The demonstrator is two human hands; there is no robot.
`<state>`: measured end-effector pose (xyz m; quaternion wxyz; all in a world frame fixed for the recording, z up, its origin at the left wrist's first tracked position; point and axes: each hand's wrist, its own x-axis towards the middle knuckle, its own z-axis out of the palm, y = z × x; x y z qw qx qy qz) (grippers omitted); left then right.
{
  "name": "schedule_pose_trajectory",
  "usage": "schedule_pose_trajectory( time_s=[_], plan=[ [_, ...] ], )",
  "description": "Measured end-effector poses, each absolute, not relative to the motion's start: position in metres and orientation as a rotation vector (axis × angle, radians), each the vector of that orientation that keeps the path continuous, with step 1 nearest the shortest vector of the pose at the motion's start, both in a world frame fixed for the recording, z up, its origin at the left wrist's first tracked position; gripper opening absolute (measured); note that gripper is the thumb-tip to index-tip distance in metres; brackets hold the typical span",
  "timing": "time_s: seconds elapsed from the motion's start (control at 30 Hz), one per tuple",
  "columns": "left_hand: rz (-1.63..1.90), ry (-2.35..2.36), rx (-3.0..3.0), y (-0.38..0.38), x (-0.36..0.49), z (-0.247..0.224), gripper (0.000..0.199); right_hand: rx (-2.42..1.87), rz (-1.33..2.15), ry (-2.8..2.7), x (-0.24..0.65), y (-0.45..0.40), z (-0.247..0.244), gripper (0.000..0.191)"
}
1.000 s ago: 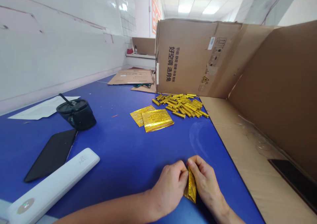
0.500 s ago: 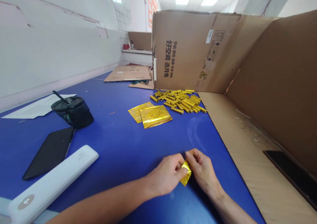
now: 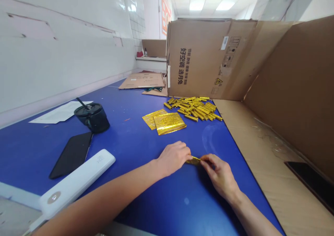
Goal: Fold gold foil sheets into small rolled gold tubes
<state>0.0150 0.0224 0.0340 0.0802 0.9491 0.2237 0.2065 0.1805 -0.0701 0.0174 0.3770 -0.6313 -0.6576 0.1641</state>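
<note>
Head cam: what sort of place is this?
Probably a small hand-work or packing room: a long blue-topped workbench, an opened cardboard carton, and a heap of rolled gold foil pieces, with a gold foil strip between the left hand and right hand.

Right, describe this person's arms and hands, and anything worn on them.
Both forearms are bare: no sleeve shows on the left forearm or the right forearm as far as the view reaches. The left hand and right hand are ungloved, and no watch, bracelet or ring can be seen.
</note>
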Motion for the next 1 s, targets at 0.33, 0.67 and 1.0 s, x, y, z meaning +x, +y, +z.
schedule_pose_trajectory(
  time_s=[0.33,0.67,1.0],
  plan=[
    [0.731,0.475,3.1,0.02,-0.001,0.005,0.02,-1.599,0.007,-2.09,0.174,-0.073,0.015,0.023],
    [0.863,0.495,3.15,0.011,-0.002,0.003,0.018,-1.555,-0.25,-2.112,0.165,-0.074,0.013,0.026],
    [0.607,0.536,3.18,0.007,-0.005,-0.003,0.014,-1.742,-0.214,-2.255,0.158,-0.077,0.014,0.023]
  ],
)
